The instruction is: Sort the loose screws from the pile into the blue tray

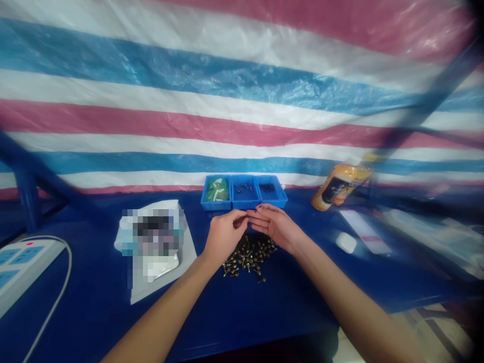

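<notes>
My left hand (pixel 226 233) is closed, its thumb and fingers curled together around something small and dark that I cannot make out. Facing it, my right hand (pixel 279 224) has its lower fingers stretched toward the left fingertips, while its thumb and forefinger come together at a tiny dark piece too small to name. The fingertips of both hands nearly meet. Just below and partly behind them lies a loose pile of brassy and dark screws (pixel 249 257) on the blue table (pixel 242 315).
Behind my hands stand three joined blue bins (pixel 215 205), holding a green bag with pale pieces, a few screws, and small dark parts. An orange bottle (pixel 340 186), white case (pixel 346 242) and phone (pixel 366 232) lie right. A blurred-out package (pixel 174 206) and power strip (pixel 30 267) are left.
</notes>
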Tool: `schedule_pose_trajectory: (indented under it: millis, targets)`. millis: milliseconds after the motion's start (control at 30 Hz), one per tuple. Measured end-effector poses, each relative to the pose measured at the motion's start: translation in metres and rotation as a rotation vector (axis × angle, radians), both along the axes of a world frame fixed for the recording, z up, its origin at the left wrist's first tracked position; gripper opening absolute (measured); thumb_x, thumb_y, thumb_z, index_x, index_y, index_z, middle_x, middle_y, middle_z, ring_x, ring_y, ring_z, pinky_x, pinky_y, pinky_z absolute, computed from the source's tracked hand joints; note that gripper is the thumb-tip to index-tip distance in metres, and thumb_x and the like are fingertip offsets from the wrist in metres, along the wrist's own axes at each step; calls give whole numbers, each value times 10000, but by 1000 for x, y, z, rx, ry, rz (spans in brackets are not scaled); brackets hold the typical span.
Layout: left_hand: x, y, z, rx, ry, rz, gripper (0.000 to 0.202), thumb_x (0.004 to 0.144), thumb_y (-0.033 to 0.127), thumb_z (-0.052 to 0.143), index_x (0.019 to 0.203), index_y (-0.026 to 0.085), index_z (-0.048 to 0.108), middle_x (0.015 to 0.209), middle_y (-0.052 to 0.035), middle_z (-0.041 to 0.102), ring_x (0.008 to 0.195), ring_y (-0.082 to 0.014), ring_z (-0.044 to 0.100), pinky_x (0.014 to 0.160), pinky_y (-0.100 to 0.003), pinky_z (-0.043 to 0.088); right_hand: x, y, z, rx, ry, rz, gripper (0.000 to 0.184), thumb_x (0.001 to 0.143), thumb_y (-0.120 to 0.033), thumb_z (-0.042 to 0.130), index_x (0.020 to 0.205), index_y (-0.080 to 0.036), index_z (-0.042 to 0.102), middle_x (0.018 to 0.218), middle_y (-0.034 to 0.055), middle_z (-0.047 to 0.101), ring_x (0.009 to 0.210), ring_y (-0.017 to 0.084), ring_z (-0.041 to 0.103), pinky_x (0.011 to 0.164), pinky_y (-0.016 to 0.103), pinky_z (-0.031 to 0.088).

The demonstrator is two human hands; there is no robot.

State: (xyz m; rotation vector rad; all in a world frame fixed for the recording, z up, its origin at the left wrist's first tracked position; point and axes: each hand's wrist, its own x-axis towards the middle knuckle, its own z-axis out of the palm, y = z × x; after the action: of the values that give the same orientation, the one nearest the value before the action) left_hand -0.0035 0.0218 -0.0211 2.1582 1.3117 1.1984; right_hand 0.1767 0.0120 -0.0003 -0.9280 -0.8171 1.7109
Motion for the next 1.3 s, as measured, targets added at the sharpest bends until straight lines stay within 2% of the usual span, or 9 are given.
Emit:
schedule_pose_trajectory:
  millis: [200,467,700,967,1100,1300]
  targets:
    - [0,1,-2,-7,-58,-54,157,860,221,642,998,225,716,948,-6,768,841,-182,735,836,-305,579,0,1,1,-14,22,-9,246,774,-308,780,920,-196,616,1084,105,739,1021,227,703,975,386,504]
    - [0,0,1,28,-68,-39,116,849,242,680,954,218,720,905,-3,766,787,-172,729,773,-284,581,0,1,1,-7,16,-16,244,776,-317,779,913,-200,614,1055,95,746,973,214,715,945,370,520]
    - [-1,-2,2,134,79,-97,110,910,236,620,977,220,706,988,-18,752,859,-168,706,829,-282,528,-3,-1,2,27,-91,-70,271,726,-325,808,893,-206,630,960,56,753,857,185,726,877,329,536]
    - [-2,-2,-1,163,211,-127,143,950,234,555,998,223,689,1031,-34,729,906,-178,695,851,-292,517,-6,-2,1,64,-170,-78,265,699,-343,818,865,-207,663,920,22,726,825,164,711,853,306,537]
    - [-2,-3,0,174,300,-105,181,969,249,520,1038,226,686,1060,-39,721,922,-185,695,845,-294,516,-5,-1,0,49,-128,-68,256,707,-323,814,863,-203,650,930,31,735,819,163,715,867,317,534]
    - [-3,-1,-2,222,317,-75,192,971,230,510,1071,215,674,1071,-51,724,917,-186,697,842,-295,521,-4,-1,3,-7,-67,-71,273,712,-325,812,868,-199,627,958,69,755,914,213,725,891,343,521]
